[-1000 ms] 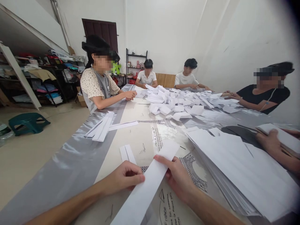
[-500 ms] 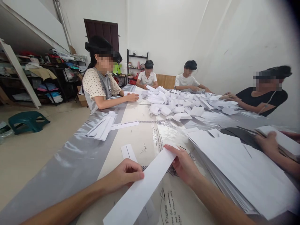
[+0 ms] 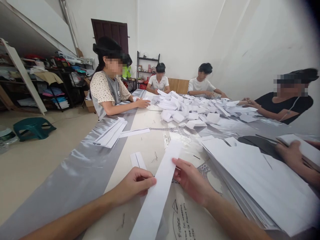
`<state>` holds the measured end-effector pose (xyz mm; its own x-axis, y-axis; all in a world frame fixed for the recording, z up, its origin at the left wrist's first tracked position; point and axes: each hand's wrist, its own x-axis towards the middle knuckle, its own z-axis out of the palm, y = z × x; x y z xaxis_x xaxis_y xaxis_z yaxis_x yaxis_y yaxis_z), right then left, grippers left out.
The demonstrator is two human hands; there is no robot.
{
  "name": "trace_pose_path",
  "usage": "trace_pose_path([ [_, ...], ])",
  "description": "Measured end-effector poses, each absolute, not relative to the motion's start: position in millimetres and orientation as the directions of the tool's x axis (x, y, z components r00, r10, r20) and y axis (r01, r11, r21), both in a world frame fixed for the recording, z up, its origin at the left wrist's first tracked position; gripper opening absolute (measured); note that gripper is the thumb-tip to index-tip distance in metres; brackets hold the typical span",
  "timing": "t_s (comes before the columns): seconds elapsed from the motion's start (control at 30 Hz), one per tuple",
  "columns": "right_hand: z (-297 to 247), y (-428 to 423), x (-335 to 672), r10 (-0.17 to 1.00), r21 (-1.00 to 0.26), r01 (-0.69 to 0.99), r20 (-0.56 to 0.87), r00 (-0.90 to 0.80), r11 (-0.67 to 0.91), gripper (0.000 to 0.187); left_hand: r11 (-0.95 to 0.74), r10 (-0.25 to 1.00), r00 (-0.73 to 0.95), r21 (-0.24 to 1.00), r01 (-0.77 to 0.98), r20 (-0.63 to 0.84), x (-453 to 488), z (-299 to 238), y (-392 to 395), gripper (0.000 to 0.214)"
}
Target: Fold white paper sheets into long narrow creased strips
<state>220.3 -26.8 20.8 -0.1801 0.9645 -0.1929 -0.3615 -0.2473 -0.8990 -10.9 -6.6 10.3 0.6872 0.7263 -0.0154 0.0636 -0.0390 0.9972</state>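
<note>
A long white paper strip slants up and away from me over the printed tablecloth. Its left edge is pinched between the thumb and fingers of my left hand. My right hand grips the right edge farther up, thumb on top and fingers underneath. Beyond my left hand lies a smaller paper piece with a dark line, partly covered by that hand. To the right of my right arm rests a thick stack of white paper sheets.
Folded strips lie at the left table edge. A big heap of folded papers spreads across the far table. Several people sit around it. At right, a co-worker's hand holds white paper. A green stool stands on the floor.
The strip has swung steeper, its far end moving left and away and its near end right. My right hand now grips its side instead of its far corner. The view has shifted slightly.
</note>
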Motion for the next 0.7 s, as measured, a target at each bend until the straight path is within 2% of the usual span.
trace_pose_path([
  [0.1, 19.9, -39.1, 208.5, 0.933, -0.937, -0.19, -0.238, -0.271, -0.294, 0.038, -0.072, 0.755, 0.655, 0.993, 0.093, -0.006, -10.3, 10.7, -6.8, 0.049],
  [0.2, 17.7, -46.6, 200.6, 0.93, -0.952, -0.129, -0.231, -0.285, -0.276, 0.037, -0.08, 0.758, 0.653, 0.99, 0.113, -0.014, -9.3, 12.7, -7.1, 0.048],
  [0.37, 21.3, -46.6, 199.1, 0.962, -0.972, -0.078, -0.206, -0.176, -0.223, 0.038, -0.074, 0.727, 0.684, 0.986, 0.151, -0.05, -7.6, 14.2, -7.6, 0.042],
  [0.53, 22.4, -39.1, 207.7, 0.979, -0.971, -0.127, -0.196, -0.059, -0.202, 0.042, -0.106, 0.662, 0.747, 0.981, 0.163, -0.053, -8.7, 14.9, -8.8, 0.04],
  [0.7, 19.7, -25.2, 225.5, 0.986, -0.981, -0.127, -0.156, 0.049, -0.149, 0.049, -0.066, 0.579, 0.811, 0.986, 0.156, -0.089, -10.4, 15.2, -9.5, 0.038],
])
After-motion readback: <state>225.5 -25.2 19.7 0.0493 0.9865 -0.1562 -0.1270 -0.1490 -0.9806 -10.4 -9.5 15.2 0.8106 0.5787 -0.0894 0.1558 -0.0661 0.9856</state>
